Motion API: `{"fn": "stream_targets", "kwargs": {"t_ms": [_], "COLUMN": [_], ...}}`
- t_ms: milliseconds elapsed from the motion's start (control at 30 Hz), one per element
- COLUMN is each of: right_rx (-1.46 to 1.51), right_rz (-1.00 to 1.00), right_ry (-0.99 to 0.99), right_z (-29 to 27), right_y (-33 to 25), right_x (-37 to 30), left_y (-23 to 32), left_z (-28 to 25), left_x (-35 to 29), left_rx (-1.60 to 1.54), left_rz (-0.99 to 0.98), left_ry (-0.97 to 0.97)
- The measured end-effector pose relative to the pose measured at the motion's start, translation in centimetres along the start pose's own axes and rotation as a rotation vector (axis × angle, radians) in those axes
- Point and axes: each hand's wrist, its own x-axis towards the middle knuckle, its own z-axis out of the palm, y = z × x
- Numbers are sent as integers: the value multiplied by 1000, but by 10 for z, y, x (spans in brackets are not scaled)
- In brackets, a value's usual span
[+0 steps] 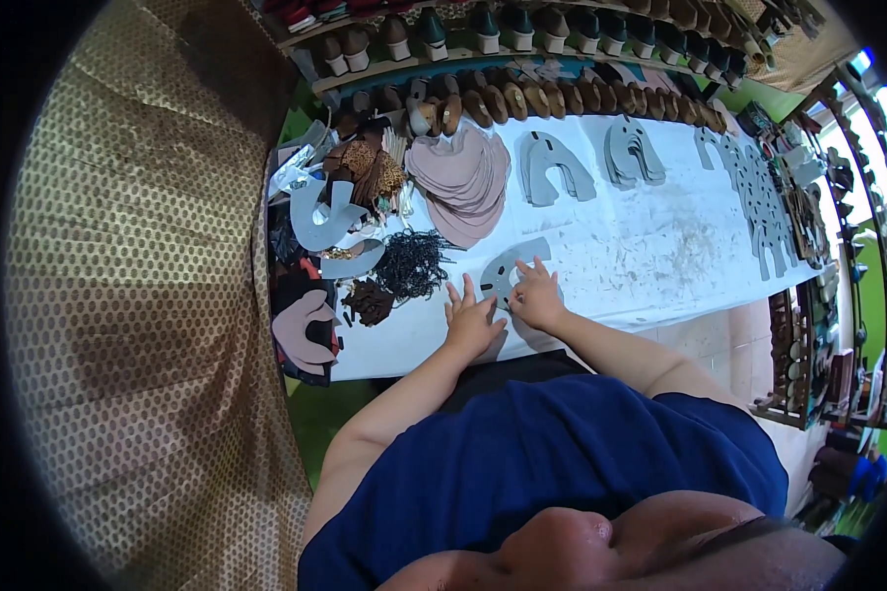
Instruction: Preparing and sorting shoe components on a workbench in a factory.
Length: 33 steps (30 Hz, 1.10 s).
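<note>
A grey U-shaped shoe upper piece [500, 267] with small dark marks or strips on it lies flat near the table's front edge. My left hand [471, 323] is open at its near left side, fingers spread and pointing away from me. My right hand [538, 299] rests over the piece's right side with its fingers stretched apart; part of the piece is hidden beneath it. Nothing can be made out in either hand. Left of my hands sit a tangle of thin black strips [411, 264] and a smaller heap of dark brown strips [369, 301].
Layered pink pieces [460, 187] and stacks of grey upper pieces [554, 169] lie farther back on the white-covered table [650, 256]. More grey pieces [759, 202] cover its right end. Shoe lasts [537, 98] line the back edge. A patterned curtain [158, 295] hangs at left.
</note>
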Motion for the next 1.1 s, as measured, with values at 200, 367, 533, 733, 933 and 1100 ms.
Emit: {"fn": "stream_targets", "kwargs": {"t_ms": [200,367,533,733,933,1100], "right_rx": [-266,-316,-353,-378,-373,-499], "right_rz": [6,78,53,-120,-395,-573], "right_ry": [-37,-66,-38,91,105,38], "right_z": [5,10,13,24,21,12], "right_y": [7,6,3,14,37,50], "right_x": [19,22,22,18,-1,-20], "left_y": [-18,-16,-16,-11,-18,-26], "left_z": [5,3,2,-1,8,24], "left_x": [5,9,9,7,6,16], "left_rx": [453,480,492,498,433,326], "left_rz": [139,123,125,124,83,58], "left_ry": [-287,-355,-359,-355,-214,-38]}}
